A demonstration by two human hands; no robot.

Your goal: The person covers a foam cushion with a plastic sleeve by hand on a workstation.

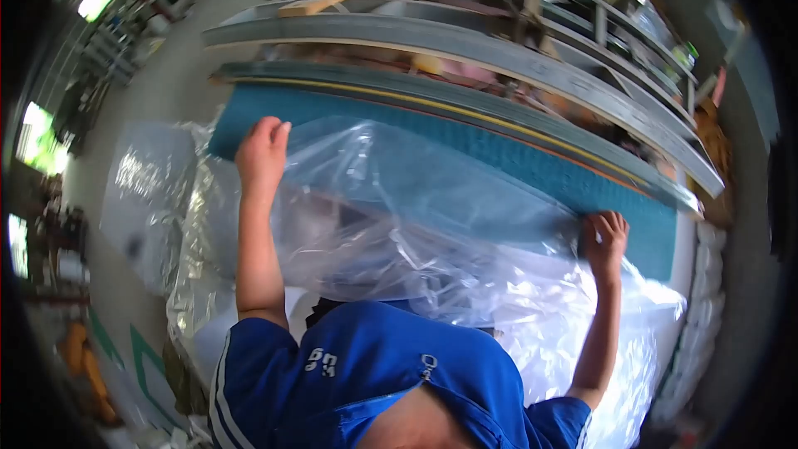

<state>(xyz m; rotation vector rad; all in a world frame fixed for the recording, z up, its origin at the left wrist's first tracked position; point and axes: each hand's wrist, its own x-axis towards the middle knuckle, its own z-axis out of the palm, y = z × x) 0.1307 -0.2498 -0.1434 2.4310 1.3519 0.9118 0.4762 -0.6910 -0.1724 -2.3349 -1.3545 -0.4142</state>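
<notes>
A wide sheet of clear plastic film (449, 274) stretches across in front of my body, wrinkled and shiny. Its upper edge lies over a long blue-green surface (499, 162). At the upper left, my left hand (263, 150) is closed on the film's edge, fingers curled together. My right hand (605, 237) pinches the same edge farther right, near the surface's right end. Between the hands the film sags in a shallow curve. More film hangs down over my lap and to the left.
A long grey metal beam (465, 41) and a rail with a yellow strip (449, 108) run behind the blue-green surface. A wood block (316, 2) rests on the beam. White wrapped rolls (702, 308) stand at the right. Grey floor (150, 100) shows at the left.
</notes>
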